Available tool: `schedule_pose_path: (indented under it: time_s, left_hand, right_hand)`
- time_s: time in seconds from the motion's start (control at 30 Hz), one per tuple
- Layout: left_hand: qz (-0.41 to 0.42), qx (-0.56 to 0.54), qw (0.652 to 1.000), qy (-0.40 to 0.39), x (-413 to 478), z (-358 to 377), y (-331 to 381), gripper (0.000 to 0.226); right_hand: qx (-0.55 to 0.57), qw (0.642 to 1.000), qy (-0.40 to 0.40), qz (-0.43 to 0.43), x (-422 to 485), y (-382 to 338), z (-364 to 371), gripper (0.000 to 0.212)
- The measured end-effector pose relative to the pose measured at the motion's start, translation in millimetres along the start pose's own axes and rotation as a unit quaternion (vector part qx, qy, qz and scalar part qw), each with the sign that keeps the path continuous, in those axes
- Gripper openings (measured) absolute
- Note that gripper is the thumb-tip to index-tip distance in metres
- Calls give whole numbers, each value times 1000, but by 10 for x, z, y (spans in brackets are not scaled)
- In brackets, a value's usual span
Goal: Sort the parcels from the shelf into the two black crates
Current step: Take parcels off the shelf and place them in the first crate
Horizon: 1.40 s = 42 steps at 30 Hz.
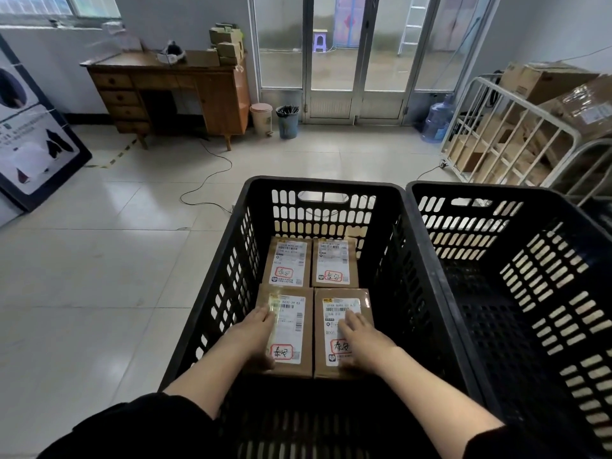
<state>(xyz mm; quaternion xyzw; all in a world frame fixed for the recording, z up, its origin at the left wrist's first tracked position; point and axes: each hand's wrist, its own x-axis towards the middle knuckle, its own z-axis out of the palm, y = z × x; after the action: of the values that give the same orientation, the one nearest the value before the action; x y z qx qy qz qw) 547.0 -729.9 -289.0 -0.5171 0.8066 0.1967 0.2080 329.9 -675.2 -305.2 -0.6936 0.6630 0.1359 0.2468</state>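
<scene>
Two black slotted crates stand side by side on the floor in front of me. The left crate (228,260) holds several brown cardboard parcels with white labels, laid flat in two rows. My left hand (256,336) grips the near left parcel (294,369) along its left edge. My right hand (359,339) lies on the near right parcel (323,326), fingers over its label. Behind them sit the far left parcel (287,265) and the far right parcel (334,263). The right crate (530,260) shows no parcels inside.
A wooden desk (172,91) with small boxes stands at the back left by glass doors (357,54). Two bins (275,119) and a water jug (437,119) sit near the doors. A white metal cage cart (516,137) full of cartons is at the right. A cable (212,173) trails over the tiles.
</scene>
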Motion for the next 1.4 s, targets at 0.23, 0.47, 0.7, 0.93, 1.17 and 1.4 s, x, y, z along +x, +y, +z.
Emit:
schedule_pose_path:
  time_s: [0.23,0.47,0.7,0.93,1.17,1.4]
  left_hand:
    - [-14,26,1000,10,-91,-87,81,104]
    - [18,29,998,62,-256,-371,132,109]
    - [36,28,990,132,-560,-586,137,105]
    - [49,-31,989,137,-898,-515,183,93]
    - [66,-21,981,181,-1247,-483,210,83]
    - [97,-37,969,226,-1708,-386,290,75]
  right_hand:
    - [1,1000,10,11,-55,-67,-78,82]
    - [7,999,43,2,-288,-126,-258,86]
    - [16,997,78,-14,-648,-230,-420,83]
    - [30,990,136,-2,-987,-322,-431,67]
    - [48,982,180,21,-1367,-451,-388,67]
    - [77,961,263,36,-1866,-643,-244,62]
